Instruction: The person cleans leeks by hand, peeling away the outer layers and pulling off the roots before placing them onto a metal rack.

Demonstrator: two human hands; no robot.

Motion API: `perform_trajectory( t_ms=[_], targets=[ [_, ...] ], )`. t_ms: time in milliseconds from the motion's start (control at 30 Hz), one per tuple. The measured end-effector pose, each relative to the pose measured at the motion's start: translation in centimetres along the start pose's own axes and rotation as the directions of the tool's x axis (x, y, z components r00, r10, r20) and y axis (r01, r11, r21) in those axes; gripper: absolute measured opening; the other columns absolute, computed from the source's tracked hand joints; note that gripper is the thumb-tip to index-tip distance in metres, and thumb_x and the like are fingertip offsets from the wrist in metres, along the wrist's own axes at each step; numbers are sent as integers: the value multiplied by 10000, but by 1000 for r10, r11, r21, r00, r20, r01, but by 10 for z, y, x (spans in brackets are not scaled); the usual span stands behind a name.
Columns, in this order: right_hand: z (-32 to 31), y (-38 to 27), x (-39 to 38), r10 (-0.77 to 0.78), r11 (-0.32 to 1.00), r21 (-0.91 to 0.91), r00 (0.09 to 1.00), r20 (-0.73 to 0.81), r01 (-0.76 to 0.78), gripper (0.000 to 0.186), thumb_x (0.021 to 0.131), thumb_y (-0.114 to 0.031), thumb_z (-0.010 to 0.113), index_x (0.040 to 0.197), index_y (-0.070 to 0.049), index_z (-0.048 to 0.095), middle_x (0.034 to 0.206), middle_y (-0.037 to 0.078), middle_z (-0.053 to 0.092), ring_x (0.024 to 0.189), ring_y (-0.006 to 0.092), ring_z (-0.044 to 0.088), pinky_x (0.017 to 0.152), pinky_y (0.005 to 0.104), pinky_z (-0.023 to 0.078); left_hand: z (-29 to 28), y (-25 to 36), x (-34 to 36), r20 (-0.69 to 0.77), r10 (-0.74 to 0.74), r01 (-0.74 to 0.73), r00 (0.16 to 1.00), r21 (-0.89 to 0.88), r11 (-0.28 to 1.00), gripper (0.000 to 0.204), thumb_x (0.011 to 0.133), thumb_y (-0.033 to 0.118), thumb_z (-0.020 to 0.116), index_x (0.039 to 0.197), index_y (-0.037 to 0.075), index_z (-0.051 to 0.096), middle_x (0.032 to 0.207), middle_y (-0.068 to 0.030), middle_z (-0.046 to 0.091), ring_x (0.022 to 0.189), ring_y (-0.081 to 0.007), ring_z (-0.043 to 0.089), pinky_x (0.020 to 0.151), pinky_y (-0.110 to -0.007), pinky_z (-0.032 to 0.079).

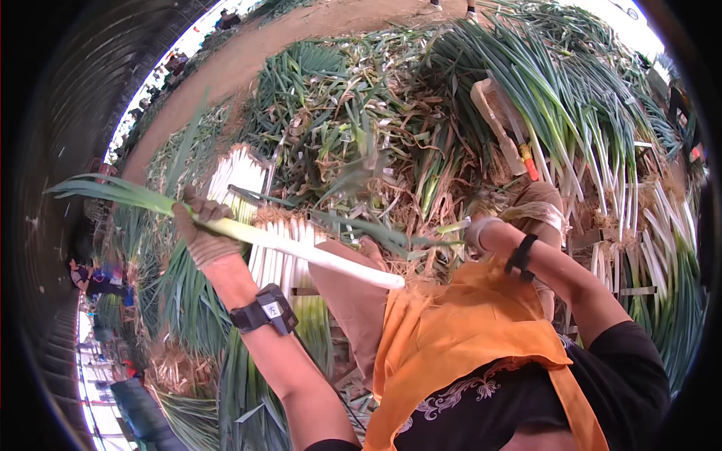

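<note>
My left hand (207,229), in a brown work glove, is closed around a long leek (316,259) where its green leaves begin. The leek's white stem slants down to the right, its end over my orange apron (466,323). My right hand (481,229) is low by my right knee, smeared by motion, so its fingers cannot be made out. Loose green leaf strips (383,234) lie or hang just left of it, blurred; whether it holds any of them I cannot tell. Below my left hand, white leek stems (282,252) stand side by side in a bundle.
Stripped leaves and roots (353,143) are heaped ahead of me. Large leek piles (541,98) lie at the right, with a red-and-yellow-tipped tool (529,161) beside my right knee. Another white-stemmed bundle (237,177) is at the left. A bare dirt path (203,94) runs behind.
</note>
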State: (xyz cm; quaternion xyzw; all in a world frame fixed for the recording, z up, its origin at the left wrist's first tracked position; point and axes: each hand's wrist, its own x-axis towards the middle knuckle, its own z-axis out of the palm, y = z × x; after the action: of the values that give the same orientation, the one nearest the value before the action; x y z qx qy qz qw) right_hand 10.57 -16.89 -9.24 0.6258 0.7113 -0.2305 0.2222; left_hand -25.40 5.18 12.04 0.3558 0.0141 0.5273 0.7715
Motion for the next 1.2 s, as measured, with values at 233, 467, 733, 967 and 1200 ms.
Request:
perform_trajectory(
  t_ms=[233,467,733,967,1200],
  targets=[
    [-74,-100,-44,-135,-90,753,741,-657,652,434,714,-98,669,1130,-61,550,917,69,649,862,197,611,770,304,476,36,-66,-19,-440,46,54,897,213,976,296,831,330,569,916,47,550,653,15,523,528,-90,482,497,-242,422],
    [-41,-115,-47,37,278,890,922,-386,362,244,621,-179,716,823,-53,663,694,71,628,630,122,554,611,280,452,32,-130,-47,-616,156,178,773,446,877,203,798,245,624,772,74,517,588,-23,475,525,-148,461,527,-280,427],
    [-28,-100,-40,-42,487,796,920,-390,359,247,662,-260,655,781,-44,638,699,127,612,603,198,560,593,326,447,7,-152,-43,-603,122,165,788,399,902,96,783,84,603,855,58,545,611,-55,520,491,-178,491,460,-308,443],
    [25,-104,4,-101,174,781,799,-592,600,302,721,-329,662,835,-51,624,745,86,628,663,168,561,634,332,448,7,-158,-63,-627,260,86,734,466,881,105,759,49,588,854,17,558,638,-83,547,469,-203,519,399,-331,441],
    [17,-113,-11,-204,609,634,866,-456,477,341,722,-372,649,902,-83,635,777,77,634,687,159,558,673,312,447,-21,-174,-56,-643,241,132,727,475,870,251,742,49,598,958,60,471,525,-72,482,345,-211,460,311,-320,400]
  ],
)
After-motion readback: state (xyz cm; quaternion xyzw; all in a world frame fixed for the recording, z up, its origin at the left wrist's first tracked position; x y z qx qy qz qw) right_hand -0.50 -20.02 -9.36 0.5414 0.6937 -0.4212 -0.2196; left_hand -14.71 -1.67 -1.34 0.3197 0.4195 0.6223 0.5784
